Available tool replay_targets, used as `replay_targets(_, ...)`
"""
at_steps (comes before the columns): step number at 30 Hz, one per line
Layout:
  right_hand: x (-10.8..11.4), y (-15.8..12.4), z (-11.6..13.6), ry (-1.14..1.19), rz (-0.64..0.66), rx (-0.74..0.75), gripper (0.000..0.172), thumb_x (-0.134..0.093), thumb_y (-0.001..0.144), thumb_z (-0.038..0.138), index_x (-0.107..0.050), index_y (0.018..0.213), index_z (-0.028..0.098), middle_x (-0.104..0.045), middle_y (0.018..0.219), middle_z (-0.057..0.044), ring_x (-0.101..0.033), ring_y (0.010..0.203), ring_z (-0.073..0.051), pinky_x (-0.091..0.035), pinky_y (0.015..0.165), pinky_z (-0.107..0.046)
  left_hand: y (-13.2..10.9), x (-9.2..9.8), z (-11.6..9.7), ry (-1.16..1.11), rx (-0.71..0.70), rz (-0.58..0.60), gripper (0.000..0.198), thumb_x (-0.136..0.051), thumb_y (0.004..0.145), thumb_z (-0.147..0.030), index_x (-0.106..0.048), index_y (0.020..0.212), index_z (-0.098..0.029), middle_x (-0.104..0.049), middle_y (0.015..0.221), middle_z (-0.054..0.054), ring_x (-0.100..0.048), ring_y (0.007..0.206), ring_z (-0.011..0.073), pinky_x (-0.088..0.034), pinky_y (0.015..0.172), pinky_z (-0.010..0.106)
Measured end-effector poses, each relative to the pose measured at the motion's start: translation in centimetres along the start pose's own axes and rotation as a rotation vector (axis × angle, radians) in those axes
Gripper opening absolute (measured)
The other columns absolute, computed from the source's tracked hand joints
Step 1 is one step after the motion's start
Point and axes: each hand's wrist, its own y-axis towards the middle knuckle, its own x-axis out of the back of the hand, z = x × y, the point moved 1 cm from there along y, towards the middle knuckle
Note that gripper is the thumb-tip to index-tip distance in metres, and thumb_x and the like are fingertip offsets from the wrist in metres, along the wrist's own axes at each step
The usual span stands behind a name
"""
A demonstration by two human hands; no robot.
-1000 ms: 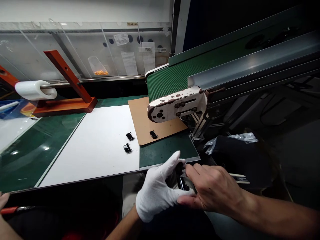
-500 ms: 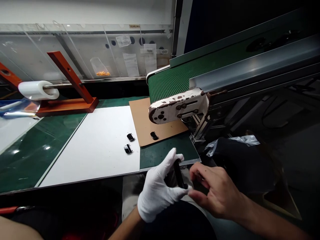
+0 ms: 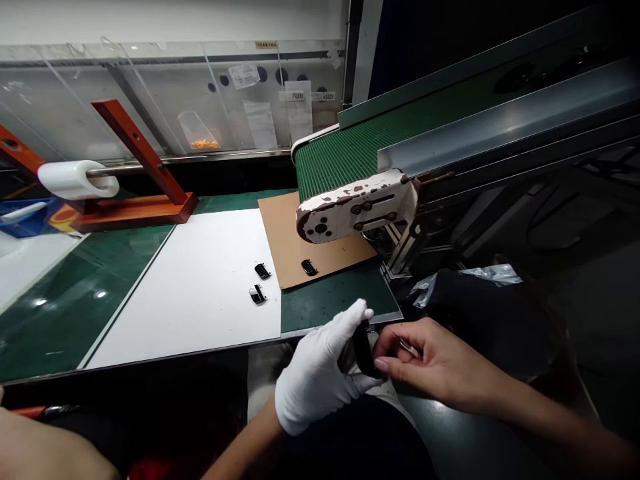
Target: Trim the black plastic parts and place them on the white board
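Note:
My left hand (image 3: pixel 325 370), in a white glove, grips a black plastic part (image 3: pixel 363 348) between thumb and fingers, just past the table's front edge. My bare right hand (image 3: pixel 433 357) is beside it, fingers curled, with thumb and fingertips at the part's right edge. A thin, light metallic tool (image 3: pixel 409 348) shows in its curled fingers; its kind is unclear. Two small glossy black parts (image 3: pixel 257 294) lie on the white sheet (image 3: pixel 200 293). Another black part (image 3: pixel 309 267) lies on the brown cardboard (image 3: pixel 285 247).
A green conveyor belt (image 3: pixel 345 157) rises to the right above the cardboard. At the left, a roll of clear film (image 3: pixel 75 180) sits on an orange-brown stand (image 3: pixel 145 210). A blue bin (image 3: pixel 30 220) stands behind it. A dark bag-like shape (image 3: pixel 480 320) is at lower right.
My right hand has moved left and up, and its fingertips have closed in on the black part. My left hand still holds that part, now turned slightly.

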Motion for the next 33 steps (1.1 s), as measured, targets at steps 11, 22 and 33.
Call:
replay_targets(11,0.4,-0.4,-1.2,-0.547,-0.283,0.192,0.072,-0.031,0.07,0.09,-0.05,0.071,0.021,-0.056,0.056,0.001,-0.053,0.047,-0.016,-0.034,0.046,-0.027,0.0,-0.2,0.0,-0.32,0.243,0.0,0.089,-0.081,0.07,-0.033,-0.036,0.145,-0.023,-0.066,0.123,0.009,-0.066,0.108,0.0243,-0.053,0.096,0.034)
replay_targets(22,-1.2,-0.1,-0.1,-0.711,-0.364,0.384,0.076,-0.026,0.08,0.083,-0.058,0.079,0.014,-0.062,0.063,-0.004,-0.06,0.05,-0.021,-0.038,0.045,-0.031,0.1,-0.1,0.0,-0.374,0.226,0.023,0.09,-0.081,0.07,-0.043,-0.037,0.145,-0.023,-0.066,0.123,0.009,-0.065,0.11,0.0256,-0.053,0.098,0.035)
replay_targets(33,-2.8,-1.6,-1.2,-0.207,-0.449,0.311,0.014,-0.059,0.089,0.031,-0.067,0.088,0.019,-0.052,0.053,0.005,-0.046,0.04,-0.009,-0.039,0.042,-0.021,-0.1,-0.2,0.8,-0.074,0.135,0.006,0.091,-0.078,0.074,-0.03,-0.026,0.149,-0.025,-0.062,0.13,0.01,-0.063,0.115,0.0244,-0.051,0.1,0.034)
